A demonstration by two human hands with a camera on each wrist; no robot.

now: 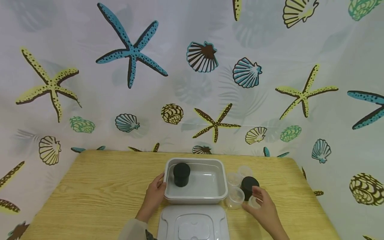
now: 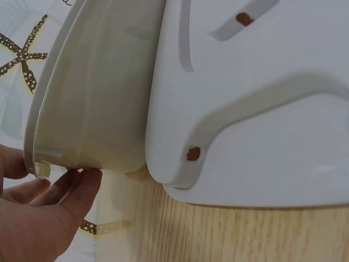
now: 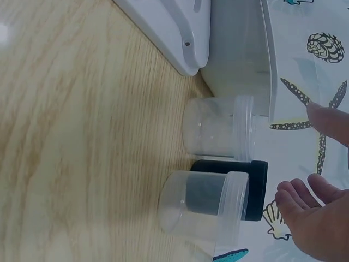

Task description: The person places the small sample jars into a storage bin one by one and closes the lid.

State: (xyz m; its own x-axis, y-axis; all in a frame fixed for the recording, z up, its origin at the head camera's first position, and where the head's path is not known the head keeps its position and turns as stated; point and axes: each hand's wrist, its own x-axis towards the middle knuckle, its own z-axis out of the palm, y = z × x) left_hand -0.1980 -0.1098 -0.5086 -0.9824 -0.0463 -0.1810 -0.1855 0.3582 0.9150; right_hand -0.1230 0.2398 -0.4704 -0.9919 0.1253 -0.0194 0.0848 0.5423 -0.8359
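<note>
My left hand (image 1: 154, 196) grips the left rim of a grey plastic tub (image 1: 207, 182); in the left wrist view the thumb lies by the rim and the fingers touch the tub's wall. Inside the tub, toward its left end, stands a black lidded jar (image 1: 181, 175). Right of the tub, a second black jar (image 1: 250, 186) stands among several clear plastic jars (image 1: 235, 198). My right hand (image 1: 265, 211) hovers just above this group, thumb and fingers spread apart, holding nothing. In the right wrist view, a gap shows between the fingers and the jars.
A pale grey lid (image 1: 193, 225) lies flat in front of the tub, close against it. The wooden table (image 1: 105, 186) extends to both sides. A curtain (image 1: 144, 106) printed with starfish and shells hangs behind the table and along its sides.
</note>
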